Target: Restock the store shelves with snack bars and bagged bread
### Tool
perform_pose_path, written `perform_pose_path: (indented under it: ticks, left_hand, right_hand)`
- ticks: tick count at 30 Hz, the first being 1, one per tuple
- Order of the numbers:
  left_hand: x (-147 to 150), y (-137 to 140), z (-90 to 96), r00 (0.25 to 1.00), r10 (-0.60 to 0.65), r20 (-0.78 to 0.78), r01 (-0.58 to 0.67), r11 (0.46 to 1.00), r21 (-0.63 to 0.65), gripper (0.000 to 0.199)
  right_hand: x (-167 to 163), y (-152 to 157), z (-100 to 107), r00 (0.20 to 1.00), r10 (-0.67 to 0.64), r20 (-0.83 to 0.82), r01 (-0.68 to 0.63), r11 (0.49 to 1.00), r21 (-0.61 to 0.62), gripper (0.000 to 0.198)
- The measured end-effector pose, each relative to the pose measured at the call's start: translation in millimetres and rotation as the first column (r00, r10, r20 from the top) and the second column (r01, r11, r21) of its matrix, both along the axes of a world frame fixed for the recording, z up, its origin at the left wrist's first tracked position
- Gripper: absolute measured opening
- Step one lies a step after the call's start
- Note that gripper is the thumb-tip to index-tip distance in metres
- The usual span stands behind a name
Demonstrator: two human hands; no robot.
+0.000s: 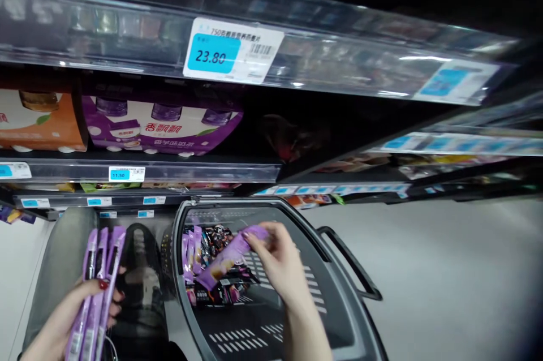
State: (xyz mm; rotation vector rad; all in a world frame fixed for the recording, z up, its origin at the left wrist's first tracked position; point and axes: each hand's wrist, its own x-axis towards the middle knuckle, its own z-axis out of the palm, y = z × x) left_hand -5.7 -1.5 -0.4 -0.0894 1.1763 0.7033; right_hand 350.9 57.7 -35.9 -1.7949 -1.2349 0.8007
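Several slim purple sachets [94, 299] are bunched upright in my left hand [70, 307], its fingers wrapped round them at the lower left. My right hand [278, 256] pinches one end of a single purple sachet [227, 259] over the grey shopping basket [339, 287]. That sachet hangs tilted, its lower end down to the left. Beneath it in the basket lie more purple sachets [192, 253] and a heap of small dark packets [216, 239]. What is printed on the sachets is too small to read.
Ahead stand store shelves [148, 81] with price tags [214, 55]. A purple carton of cups [169, 129] sits beside an orange carton [38, 120]. The basket's black handle [352, 262] juts out right over the pale floor [449, 270]. My legs are below, left of the basket.
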Motion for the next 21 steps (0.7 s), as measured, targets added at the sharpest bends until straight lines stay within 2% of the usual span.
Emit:
perform_pose_path:
  ticks: [3,5,7,9,11,13,16,18,21]
  left_hand:
    - [-20.1,12.2,-3.1,0.982,0.109,-0.152,-0.108,0.994,0.016,0.017]
    - [-30.8,19.2,-4.1,0.953,0.146,-0.265,-0.138,0.989,0.046,0.014]
    - [-37.2,23.7,-3.7,0.936,0.173,-0.307,-0.154,0.984,0.085,0.016]
    - [-38.4,24.9,-1.9,0.934,0.198,-0.297,-0.172,0.979,0.113,0.024]
    - [-34.5,23.2,0.9,0.931,0.211,-0.299,-0.184,0.976,0.117,0.034]
    - [-27.2,20.2,3.7,0.92,0.221,-0.325,-0.191,0.974,0.123,0.04]
    - [-15.8,17.7,5.2,0.911,0.235,-0.338,-0.186,0.968,0.169,0.037]
    - [-11.5,18.1,3.9,0.915,0.224,-0.335,-0.156,0.964,0.217,0.034]
    - [-10.9,19.1,-0.1,0.917,0.162,-0.364,-0.058,0.959,0.279,0.036]
  right_hand:
    - [10.3,18.1,-65.9,0.991,0.075,0.107,-0.055,0.982,-0.179,0.018]
    - [1.8,24.3,-111.6,0.989,0.105,0.105,-0.076,0.964,-0.253,0.014]
    - [-11.7,23.9,-152.0,0.987,0.127,0.094,-0.091,0.945,-0.314,0.013]
    - [-25.0,19.2,-184.2,0.986,0.139,0.09,-0.095,0.919,-0.382,0.014]
    - [-36.0,14.2,-207.1,0.985,0.148,0.093,-0.091,0.887,-0.452,0.017]
    - [-45.4,11.5,-220.7,0.981,0.168,0.095,-0.097,0.856,-0.508,0.017]
    - [-57.5,14.0,-223.5,0.973,0.211,0.09,-0.13,0.831,-0.541,0.019]
    - [-61.1,19.8,-215.0,0.968,0.232,0.092,-0.147,0.829,-0.539,0.022]
    - [-52.6,34.3,-190.9,0.962,0.243,0.122,-0.149,0.846,-0.513,0.024]
